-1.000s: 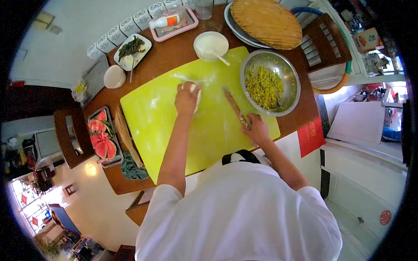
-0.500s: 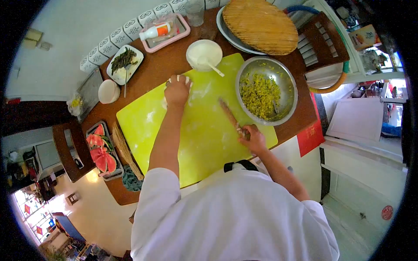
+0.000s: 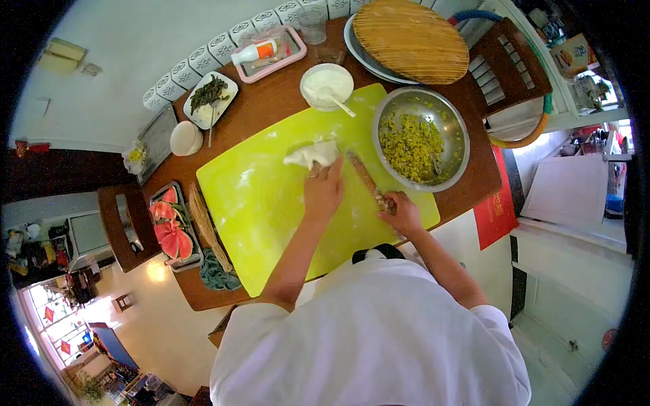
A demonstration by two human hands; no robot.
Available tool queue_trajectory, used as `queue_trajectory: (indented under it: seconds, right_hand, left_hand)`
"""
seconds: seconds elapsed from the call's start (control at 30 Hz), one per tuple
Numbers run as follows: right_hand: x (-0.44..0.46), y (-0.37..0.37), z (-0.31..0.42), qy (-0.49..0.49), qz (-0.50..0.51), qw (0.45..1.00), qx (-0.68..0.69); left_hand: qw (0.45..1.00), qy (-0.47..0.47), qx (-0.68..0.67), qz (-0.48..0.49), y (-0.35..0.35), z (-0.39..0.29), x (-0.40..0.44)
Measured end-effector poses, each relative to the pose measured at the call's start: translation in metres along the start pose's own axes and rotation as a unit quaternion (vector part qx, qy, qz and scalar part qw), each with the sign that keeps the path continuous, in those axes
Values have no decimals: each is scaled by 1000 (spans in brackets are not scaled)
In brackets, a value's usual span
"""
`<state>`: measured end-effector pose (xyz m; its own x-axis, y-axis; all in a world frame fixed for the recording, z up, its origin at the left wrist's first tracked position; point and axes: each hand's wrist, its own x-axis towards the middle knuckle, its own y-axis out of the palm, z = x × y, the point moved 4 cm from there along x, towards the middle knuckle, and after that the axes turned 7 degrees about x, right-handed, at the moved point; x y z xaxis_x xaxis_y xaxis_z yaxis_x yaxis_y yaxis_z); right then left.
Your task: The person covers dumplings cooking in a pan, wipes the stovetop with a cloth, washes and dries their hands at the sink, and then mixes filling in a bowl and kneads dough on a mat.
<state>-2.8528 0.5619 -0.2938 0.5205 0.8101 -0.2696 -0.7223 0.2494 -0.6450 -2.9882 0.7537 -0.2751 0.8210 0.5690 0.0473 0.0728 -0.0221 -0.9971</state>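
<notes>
Left hand [image 3: 323, 192]: touching dough [image 3: 313, 155], left of the bowl [image 3: 452, 124]; I can't tell its grip
Right hand [image 3: 403, 215]: I hold the rolling pin [image 3: 365, 177] beside the bowl

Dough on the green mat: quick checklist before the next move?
1. Dough on mat: ok, left hand touching its near edge.
2. Dough flat and even: not ok, lies bunched and irregular.
3. Pin in right hand: ok, held at its near end.
4. Pin apart from dough: ok, narrow strip of mat between them.
5. Filling in steel bowl: ok.
6. Dough sticking to mat: cannot tell, underside hidden.
</notes>
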Motion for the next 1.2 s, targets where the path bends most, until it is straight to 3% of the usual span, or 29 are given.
queue_trajectory:
  seconds: [0.1,0.17,0.27,0.47,0.6,0.67,0.73,0.8,0.87,0.9,0.97,1.0,1.07,1.2]
  right_hand:
    - [-2,0,-5,-17,-9,1000,-4]
    - [-2,4,-11,-30,-17,999,-9]
    - [3,2,-14,-42,-32,998,-19]
    - [-1,4,-10,-2,-7,1000,-21]
    - [-1,5,-12,-18,-16,999,-30]
    - [0,-2,-6,-38,-22,998,-39]
    - [-2,-1,-2,1,18,999,45]
    - [-3,8,-14,0,25,1000,11]
    - [6,4,-13,-7,21,999,-27]
    - [4,2,-9,6,20,1000,-4]
    - [-3,1,-3,18,30,999,17]
    - [-3,0,-1,10,21,1000,9]
    - [-2,4,-1,-3,18,1000,-2]
    - [-2,8,-9,-10,1,999,-36]
  left_hand:
    - [971,-52,-230,-30,-2,12,-4]
    - [975,-132,-76,-164,-46,14,11]
    - [985,-105,39,-134,-4,1,26]
    - [996,-78,28,-43,1,11,79]
    - [993,-82,53,-73,16,20,114]
    - [992,-121,22,-36,17,23,123]
    - [993,-118,-7,-10,18,33,134]
    - [992,-122,-33,13,18,49,125]
    - [972,-225,-72,-6,2,74,111]
    - [971,-228,-71,-9,-4,84,103]
    - [933,-337,-30,-120,-23,112,73]
    - [931,-345,-29,-119,-16,121,63]
    - [952,-246,53,-176,-10,128,53]
    - [960,-212,103,-150,-4,123,52]
